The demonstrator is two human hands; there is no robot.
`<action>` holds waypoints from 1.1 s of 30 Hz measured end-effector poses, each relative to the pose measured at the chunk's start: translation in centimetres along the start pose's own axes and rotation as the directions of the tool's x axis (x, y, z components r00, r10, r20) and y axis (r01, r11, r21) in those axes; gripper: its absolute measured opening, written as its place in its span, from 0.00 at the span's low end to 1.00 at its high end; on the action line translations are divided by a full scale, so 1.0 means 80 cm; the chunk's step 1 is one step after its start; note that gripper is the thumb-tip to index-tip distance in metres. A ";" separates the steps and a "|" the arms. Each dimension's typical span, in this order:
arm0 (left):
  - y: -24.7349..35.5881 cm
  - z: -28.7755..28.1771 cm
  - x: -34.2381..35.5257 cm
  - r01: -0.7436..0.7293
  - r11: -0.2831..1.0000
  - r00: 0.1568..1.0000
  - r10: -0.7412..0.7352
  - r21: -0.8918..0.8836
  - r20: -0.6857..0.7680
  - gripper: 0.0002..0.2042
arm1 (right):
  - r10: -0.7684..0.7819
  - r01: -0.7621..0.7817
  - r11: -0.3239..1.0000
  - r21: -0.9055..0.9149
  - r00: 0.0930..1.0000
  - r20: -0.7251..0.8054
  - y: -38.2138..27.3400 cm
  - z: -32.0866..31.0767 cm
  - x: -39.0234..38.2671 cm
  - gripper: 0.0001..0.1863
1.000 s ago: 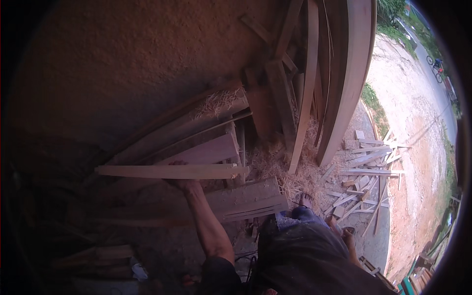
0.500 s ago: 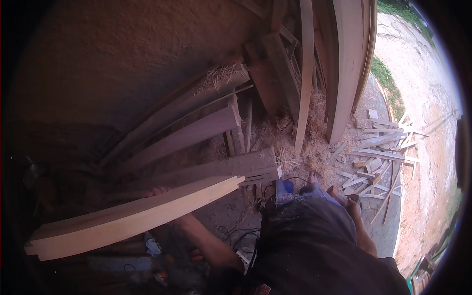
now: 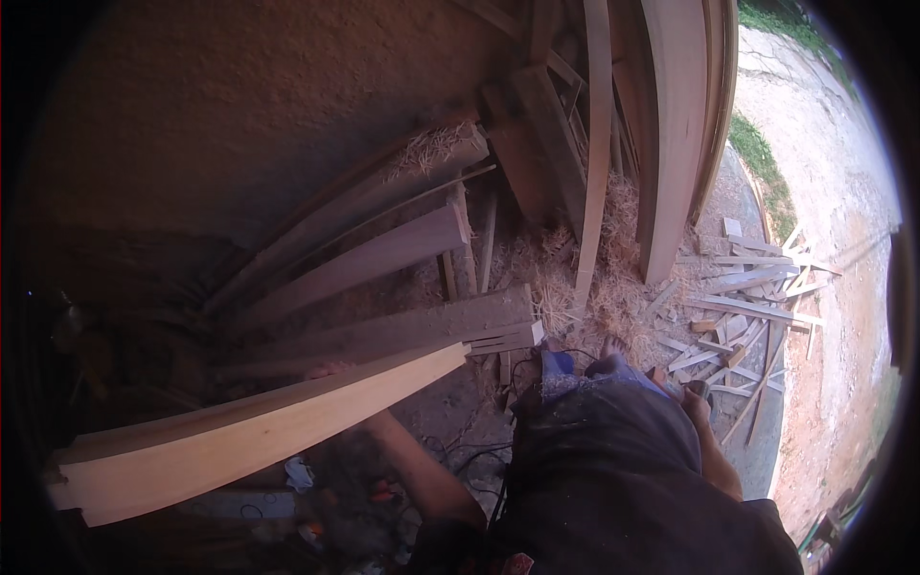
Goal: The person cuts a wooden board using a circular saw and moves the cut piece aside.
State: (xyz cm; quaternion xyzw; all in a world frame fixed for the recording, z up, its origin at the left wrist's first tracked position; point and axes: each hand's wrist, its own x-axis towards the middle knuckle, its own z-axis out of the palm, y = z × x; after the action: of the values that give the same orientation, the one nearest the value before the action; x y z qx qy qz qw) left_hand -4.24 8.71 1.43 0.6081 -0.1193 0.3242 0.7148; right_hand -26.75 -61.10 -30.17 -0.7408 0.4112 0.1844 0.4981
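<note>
A long pale wooden board (image 3: 278,426) with notched ends slants across the lower left, raised above the floor. My left hand (image 3: 333,368) grips it from beneath, its fingers showing at the far edge while the board hides the palm. Down at my right side, my right hand (image 3: 698,404) is closed round a dark thing (image 3: 701,387) that I cannot make out. A small brown wooden piece (image 3: 657,377) shows just beside that hand, and whether the two are joined I cannot tell.
Timber planks (image 3: 422,230) lie along the wall at the left, and tall boards (image 3: 663,144) lean at the far side. Curly shavings (image 3: 613,230) and offcuts (image 3: 738,297) cover the floor. Dark cables (image 3: 474,460) run near my feet. Behind the held board rests a thick beam (image 3: 450,321).
The held board has turned, showing more of its broad pale side, and its left end sits lower. My left hand has shifted slightly right with it. My right hand has moved only a little.
</note>
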 end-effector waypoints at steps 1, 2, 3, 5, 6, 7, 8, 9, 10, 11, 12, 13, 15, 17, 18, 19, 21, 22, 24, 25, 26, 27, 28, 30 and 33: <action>-0.005 0.003 -0.003 0.011 0.998 0.999 -0.008 0.066 -0.044 0.30 | -0.019 0.019 1.000 0.005 1.000 -0.007 0.005 -0.008 0.003 0.17; -0.011 0.008 -0.006 0.024 0.992 0.996 -0.012 0.127 -0.089 0.29 | -0.052 0.050 0.994 -0.097 0.998 -0.022 0.010 -0.018 0.005 0.17; -0.011 0.011 -0.008 0.041 0.979 0.991 -0.015 0.200 -0.132 0.28 | -0.081 0.075 0.978 -0.197 0.996 -0.023 0.009 -0.021 0.001 0.17; 0.013 0.010 -0.004 0.066 0.979 0.980 -0.026 0.194 -0.199 0.27 | -0.147 0.147 0.815 -0.560 0.988 0.046 -0.023 0.004 -0.029 0.16; 0.016 0.017 -0.002 0.059 0.996 0.971 -0.042 0.069 -0.235 0.27 | -0.138 0.148 0.812 -0.565 0.989 0.059 -0.028 0.007 -0.033 0.16; 0.018 0.036 0.002 0.026 0.960 0.961 -0.101 -0.278 -0.259 0.27 | -0.130 0.139 0.805 -0.577 0.990 0.058 -0.032 0.001 -0.037 0.15; 0.021 0.054 0.006 -0.021 0.810 0.951 -0.165 -0.586 -0.262 0.27 | -0.121 0.132 0.797 -0.589 0.991 0.058 -0.035 -0.004 -0.041 0.15; 0.024 0.075 0.011 -0.082 0.559 0.943 -0.223 -0.825 -0.245 0.27 | -0.123 0.123 0.823 -0.554 0.992 0.037 -0.031 -0.012 -0.039 0.15; 0.026 0.091 0.015 -0.146 0.239 0.939 -0.271 -0.960 -0.210 0.27 | -0.127 0.117 0.847 -0.519 0.992 0.016 -0.022 -0.019 -0.036 0.15; 0.018 0.085 0.013 -0.096 0.282 0.960 -0.229 -0.955 -0.164 0.27 | -0.130 0.111 0.869 -0.483 0.992 -0.006 -0.014 -0.027 -0.031 0.15; 0.015 0.077 0.013 -0.049 0.338 0.977 -0.181 -0.940 -0.116 0.27 | -0.063 0.050 0.916 -0.399 0.998 -0.020 -0.012 -0.027 -0.028 0.16; 0.006 0.034 0.013 0.050 0.731 0.997 -0.081 -0.681 -0.013 0.27 | -0.001 -0.004 0.952 -0.307 1.000 -0.018 -0.016 -0.022 -0.023 0.16; 0.004 0.009 0.011 0.072 0.976 0.993 -0.051 -0.203 0.105 0.28 | 0.034 -0.030 0.952 -0.304 0.999 0.007 -0.026 -0.012 -0.028 0.17; 0.015 0.016 0.016 0.066 0.994 0.996 -0.060 -0.088 0.066 0.28 | -0.030 0.050 0.880 -0.473 0.998 0.051 -0.060 -0.004 -0.054 0.17; 0.016 0.026 0.021 0.048 0.996 0.994 -0.039 -0.081 0.100 0.27 | -0.051 0.072 0.867 -0.492 0.997 0.057 -0.064 -0.005 -0.056 0.17; 0.018 0.036 0.027 0.029 0.997 0.991 -0.019 -0.072 0.135 0.27 | -0.071 0.095 0.854 -0.511 0.995 0.066 -0.068 -0.005 -0.058 0.18; 0.012 0.042 0.029 0.027 0.993 0.994 -0.015 -0.113 0.112 0.27 | -0.099 0.113 0.851 -0.513 0.994 0.054 -0.063 -0.010 -0.052 0.17; 0.000 0.043 0.023 0.043 0.984 0.998 -0.034 -0.174 0.053 0.27 | -0.109 0.105 0.860 -0.500 0.994 0.021 -0.045 -0.024 -0.039 0.17; 0.002 0.038 0.021 0.052 0.982 0.999 -0.049 -0.181 0.022 0.27 | -0.062 0.060 0.867 -0.495 0.998 0.014 -0.046 -0.017 -0.039 0.16; 0.009 0.031 0.025 0.046 0.989 0.998 -0.040 -0.139 0.049 0.27 | -0.009 0.021 0.861 -0.507 1.000 0.027 -0.060 -0.004 -0.046 0.16; 0.011 0.031 0.026 0.041 0.994 0.998 -0.037 -0.099 0.043 0.27 | 0.039 -0.021 0.852 -0.523 0.999 0.022 -0.066 -0.002 -0.046 0.15; 0.013 0.030 0.027 0.037 0.998 0.999 -0.035 -0.058 0.037 0.28 | -0.027 0.047 0.852 -0.521 0.999 0.047 -0.071 0.000 -0.047 0.15; 0.011 0.033 0.024 0.040 0.999 0.999 -0.040 -0.014 0.002 0.28 | -0.093 0.110 0.847 -0.520 0.994 0.059 -0.062 -0.006 -0.044 0.15; 0.012 0.037 0.023 0.040 0.998 0.999 -0.039 0.043 -0.011 0.28 | -0.164 0.175 0.842 -0.510 0.984 0.067 -0.049 -0.008 -0.042 0.15; 0.022 0.047 0.030 0.050 0.998 0.999 -0.051 -0.026 -0.020 0.26 | -0.123 0.126 0.916 -0.382 0.992 0.034 -0.034 0.000 -0.035 0.15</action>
State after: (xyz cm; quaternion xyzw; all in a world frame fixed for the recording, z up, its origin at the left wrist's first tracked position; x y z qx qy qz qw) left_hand -2.62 5.99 5.03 0.5984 -0.1008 0.3106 0.7316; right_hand -26.28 -59.50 -26.67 -0.8475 0.3168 0.2326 0.3566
